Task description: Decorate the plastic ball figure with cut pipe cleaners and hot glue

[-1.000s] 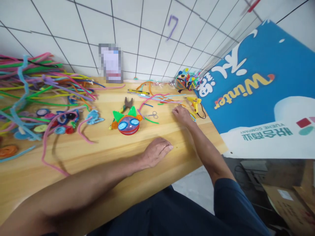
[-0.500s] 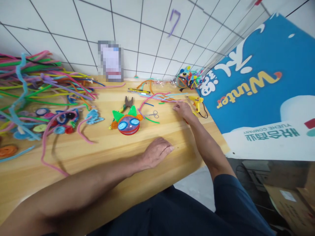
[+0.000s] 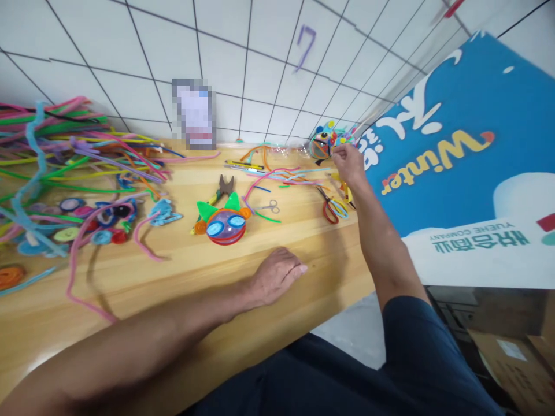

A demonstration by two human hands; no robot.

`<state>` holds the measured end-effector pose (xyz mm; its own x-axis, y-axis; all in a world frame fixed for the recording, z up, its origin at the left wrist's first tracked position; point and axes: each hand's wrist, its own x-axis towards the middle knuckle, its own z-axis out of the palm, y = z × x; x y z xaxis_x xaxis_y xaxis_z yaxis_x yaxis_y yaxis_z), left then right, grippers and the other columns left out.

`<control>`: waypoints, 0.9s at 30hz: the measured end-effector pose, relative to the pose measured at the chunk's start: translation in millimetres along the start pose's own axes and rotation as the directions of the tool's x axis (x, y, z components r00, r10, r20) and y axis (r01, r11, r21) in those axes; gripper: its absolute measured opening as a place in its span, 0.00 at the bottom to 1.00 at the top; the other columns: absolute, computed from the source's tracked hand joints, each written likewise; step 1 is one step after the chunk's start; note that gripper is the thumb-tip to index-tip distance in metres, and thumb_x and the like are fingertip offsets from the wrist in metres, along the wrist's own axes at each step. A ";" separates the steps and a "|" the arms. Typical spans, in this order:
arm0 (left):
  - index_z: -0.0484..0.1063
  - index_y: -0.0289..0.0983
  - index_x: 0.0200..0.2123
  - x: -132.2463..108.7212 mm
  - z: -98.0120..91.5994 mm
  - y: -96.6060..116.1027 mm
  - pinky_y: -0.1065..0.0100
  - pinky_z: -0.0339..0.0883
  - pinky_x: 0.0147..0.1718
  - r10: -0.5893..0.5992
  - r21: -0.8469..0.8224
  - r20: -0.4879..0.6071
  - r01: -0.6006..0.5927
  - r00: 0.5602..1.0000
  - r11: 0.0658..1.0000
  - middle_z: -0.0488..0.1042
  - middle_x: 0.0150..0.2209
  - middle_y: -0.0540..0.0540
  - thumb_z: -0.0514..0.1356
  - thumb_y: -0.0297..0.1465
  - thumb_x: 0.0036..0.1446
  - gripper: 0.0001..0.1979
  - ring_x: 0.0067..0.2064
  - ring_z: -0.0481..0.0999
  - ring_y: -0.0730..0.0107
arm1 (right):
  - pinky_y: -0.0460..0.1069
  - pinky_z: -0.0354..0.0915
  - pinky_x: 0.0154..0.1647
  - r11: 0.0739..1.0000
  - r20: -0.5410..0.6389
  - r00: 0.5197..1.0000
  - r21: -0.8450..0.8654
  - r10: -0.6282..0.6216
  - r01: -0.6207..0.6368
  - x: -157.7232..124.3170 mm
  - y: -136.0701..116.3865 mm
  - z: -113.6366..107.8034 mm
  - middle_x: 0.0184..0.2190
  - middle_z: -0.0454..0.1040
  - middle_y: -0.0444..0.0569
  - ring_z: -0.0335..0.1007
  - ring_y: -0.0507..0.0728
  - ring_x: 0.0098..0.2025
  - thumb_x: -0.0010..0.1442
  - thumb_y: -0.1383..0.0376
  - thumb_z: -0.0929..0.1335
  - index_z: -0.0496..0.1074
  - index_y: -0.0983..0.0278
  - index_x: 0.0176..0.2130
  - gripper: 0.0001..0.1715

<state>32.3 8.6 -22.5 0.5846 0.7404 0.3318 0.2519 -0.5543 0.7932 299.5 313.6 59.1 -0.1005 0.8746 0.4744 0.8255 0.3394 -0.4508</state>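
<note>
My right hand (image 3: pixel 349 163) is stretched to the far right of the table, fingertips pinched together at the edge of a clear ball decorated with colourful pieces (image 3: pixel 321 147). Whether they touch the ball, or what is between them, I cannot make out. Resting on the wood nearer me, my left hand (image 3: pixel 277 277) is loosely closed, with no object showing in it. Beyond it sits a purple ball face (image 3: pixel 226 226) with green ears, blue eyes and a red band. Red-and-yellow-handled scissors (image 3: pixel 332 209) lie below my right hand, near a partly hidden yellow glue gun (image 3: pixel 347 188).
Pliers (image 3: pixel 225 186), small scissors (image 3: pixel 271 206) and a yellow craft knife (image 3: pixel 245 165) lie mid-table among loose pipe cleaners. A large pile of pipe cleaners (image 3: pixel 78 150) covers the left. A blue board (image 3: pixel 468 156) stands at the right edge; a tiled wall (image 3: pixel 260 69) is behind.
My right hand has moved away from me and to the right, from beside the loose pipe cleaners to the decorated ball, uncovering the coloured-handled scissors. My left hand has stayed in place.
</note>
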 end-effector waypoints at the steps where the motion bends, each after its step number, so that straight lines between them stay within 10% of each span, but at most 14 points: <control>1: 0.75 0.36 0.37 0.2 -0.4 0.5 0.57 0.68 0.50 0.000 -0.001 0.006 0.000 1.000 1.000 0.81 0.35 0.43 0.39 0.44 0.80 0.31 0.40 0.78 0.61 | 0.58 0.73 0.51 1.000 -0.006 1.000 -0.019 -0.002 0.002 8.9 3.7 2.6 0.38 0.80 0.50 0.77 0.60 0.42 0.64 0.62 0.71 0.75 0.61 0.46 0.10; 14: 0.74 0.37 0.35 0.7 1.5 -1.7 0.56 0.68 0.52 -0.020 0.014 0.000 0.020 1.000 1.000 0.81 0.34 0.45 0.38 0.43 0.80 0.31 0.40 0.79 0.62 | 0.56 0.73 0.53 0.985 0.103 0.989 -0.143 0.110 -0.094 29.3 20.4 52.9 0.40 0.85 0.52 0.80 0.61 0.45 0.59 0.72 0.66 0.77 0.62 0.38 0.11; 21: 0.73 0.37 0.35 1.7 -3.9 0.5 0.57 0.69 0.48 -0.047 -0.030 -0.008 0.047 0.999 0.998 0.78 0.33 0.44 0.41 0.43 0.79 0.28 0.40 0.77 0.61 | 0.59 0.72 0.59 0.998 0.023 0.999 -0.063 0.028 -0.026 8.9 -1.7 17.3 0.47 0.85 0.53 0.79 0.63 0.51 0.62 0.69 0.65 0.80 0.62 0.44 0.16; 27: 0.74 0.38 0.38 -0.7 -4.8 0.4 0.58 0.71 0.47 -0.105 -0.148 -0.070 0.094 0.992 0.984 0.79 0.39 0.42 0.44 0.43 0.78 0.25 0.43 0.78 0.60 | 0.55 0.75 0.51 0.969 -0.100 0.995 0.247 0.014 0.012 -69.4 -42.2 -38.9 0.42 0.84 0.49 0.81 0.59 0.45 0.64 0.60 0.67 0.80 0.61 0.44 0.13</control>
<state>28.3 9.7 -20.0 0.4990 0.8195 0.2816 0.1883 -0.4198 0.8879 293.3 225.1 74.5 -0.0330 0.8400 0.5415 0.6612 0.4247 -0.6184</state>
